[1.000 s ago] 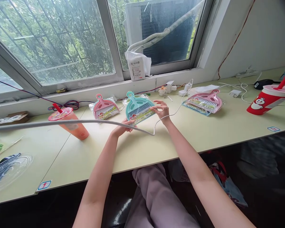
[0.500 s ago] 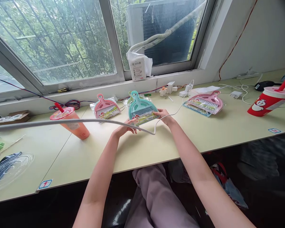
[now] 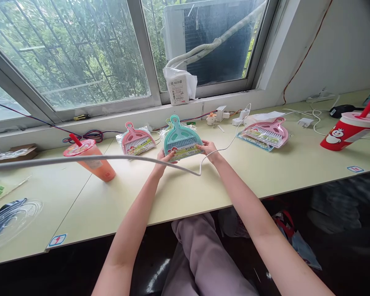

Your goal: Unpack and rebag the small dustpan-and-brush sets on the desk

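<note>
A teal mini dustpan-and-brush set (image 3: pixel 180 139) in clear wrapping is tilted up off the pale green table (image 3: pixel 203 185), handle pointing at the window. My left hand (image 3: pixel 163 159) grips its lower left corner and my right hand (image 3: pixel 206 147) grips its lower right corner, fingers closed on the pack's edge. A white cable (image 3: pixel 111 158) crosses in front of my left hand.
A pink dustpan set (image 3: pixel 136 141) lies left of the teal one, another pink set (image 3: pixel 267 132) to the right. An orange drink cup (image 3: pixel 94 161) stands at left, a red cup (image 3: pixel 348 130) at far right. Chargers and cables (image 3: pixel 234 117) line the windowsill.
Both hands closed on the teal set's lower corners and lifted its front edge, tipping it more upright; the right hand's fingers were spread a second ago.
</note>
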A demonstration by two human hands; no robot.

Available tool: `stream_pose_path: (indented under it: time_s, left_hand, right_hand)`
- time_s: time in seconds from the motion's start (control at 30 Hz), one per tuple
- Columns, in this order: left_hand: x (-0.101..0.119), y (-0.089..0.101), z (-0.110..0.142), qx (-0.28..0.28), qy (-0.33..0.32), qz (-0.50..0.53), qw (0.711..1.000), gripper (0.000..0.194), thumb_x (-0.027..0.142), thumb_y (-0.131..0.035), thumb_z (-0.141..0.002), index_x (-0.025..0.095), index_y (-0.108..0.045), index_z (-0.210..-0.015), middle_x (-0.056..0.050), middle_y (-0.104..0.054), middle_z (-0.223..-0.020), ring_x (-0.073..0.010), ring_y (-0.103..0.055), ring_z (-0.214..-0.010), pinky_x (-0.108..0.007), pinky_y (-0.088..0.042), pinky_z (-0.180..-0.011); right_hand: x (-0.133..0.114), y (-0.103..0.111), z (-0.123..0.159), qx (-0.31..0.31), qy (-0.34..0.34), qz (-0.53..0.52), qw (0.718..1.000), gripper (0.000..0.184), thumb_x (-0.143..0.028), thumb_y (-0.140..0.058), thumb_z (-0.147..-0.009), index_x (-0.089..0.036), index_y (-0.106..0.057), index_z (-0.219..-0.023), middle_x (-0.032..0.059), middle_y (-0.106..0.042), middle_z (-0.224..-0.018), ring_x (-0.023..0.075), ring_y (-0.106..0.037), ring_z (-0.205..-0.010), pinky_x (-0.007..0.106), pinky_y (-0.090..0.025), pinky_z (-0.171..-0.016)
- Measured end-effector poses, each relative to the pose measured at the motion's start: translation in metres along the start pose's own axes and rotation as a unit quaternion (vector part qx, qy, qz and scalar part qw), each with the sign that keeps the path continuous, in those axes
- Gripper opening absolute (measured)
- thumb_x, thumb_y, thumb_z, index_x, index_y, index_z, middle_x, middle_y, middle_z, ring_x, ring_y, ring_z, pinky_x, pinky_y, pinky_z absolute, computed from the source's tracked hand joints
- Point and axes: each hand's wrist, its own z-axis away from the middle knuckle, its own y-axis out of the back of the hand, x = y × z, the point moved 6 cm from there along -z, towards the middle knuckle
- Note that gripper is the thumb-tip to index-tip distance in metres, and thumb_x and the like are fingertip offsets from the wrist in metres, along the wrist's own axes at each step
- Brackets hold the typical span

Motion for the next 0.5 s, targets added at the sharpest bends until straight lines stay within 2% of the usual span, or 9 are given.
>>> stream_pose_path:
  time_s: [0.17,0.33,0.5]
  left_hand:
    - [-0.003,0.007,-0.003,0.038,0.002,0.022,0.999,0.066,0.048,-0.084,-0.063,0.014,-0.053,-0.110,-0.014,-0.071,-0.108,-0.0238,-0.073,-0.070,-0.033,-0.060,-0.056]
    - [0.002,0.013,-0.003,0.038,-0.024,-0.009,0.999,0.066,0.052,-0.083,-0.061,0.014,-0.053,-0.106,-0.011,-0.072,-0.098,-0.0237,-0.072,-0.066,-0.034,-0.060,-0.054]
    - [-0.003,0.011,-0.005,0.030,-0.020,-0.026,0.999,0.063,0.050,-0.081,-0.066,0.014,-0.052,-0.109,-0.012,-0.072,-0.101,-0.0230,-0.072,-0.066,-0.033,-0.060,-0.052]
  right_hand:
    - [-0.003,-0.007,0.004,-0.032,0.001,0.023,0.999,0.052,-0.033,-0.092,-0.053,-0.016,-0.071,-0.097,0.0076,-0.076,-0.094,0.0228,-0.072,-0.089,0.040,-0.058,-0.089]
    - [-0.003,-0.016,0.009,-0.059,0.020,0.076,0.995,0.055,-0.039,-0.086,-0.061,-0.018,-0.062,-0.106,0.0079,-0.074,-0.106,0.0235,-0.070,-0.098,0.038,-0.058,-0.088]
    - [0.002,-0.016,0.007,-0.013,0.052,0.150,0.987,0.075,-0.036,-0.096,-0.046,-0.019,-0.057,-0.107,0.0082,-0.072,-0.108,0.0250,-0.068,-0.100,0.040,-0.059,-0.086]
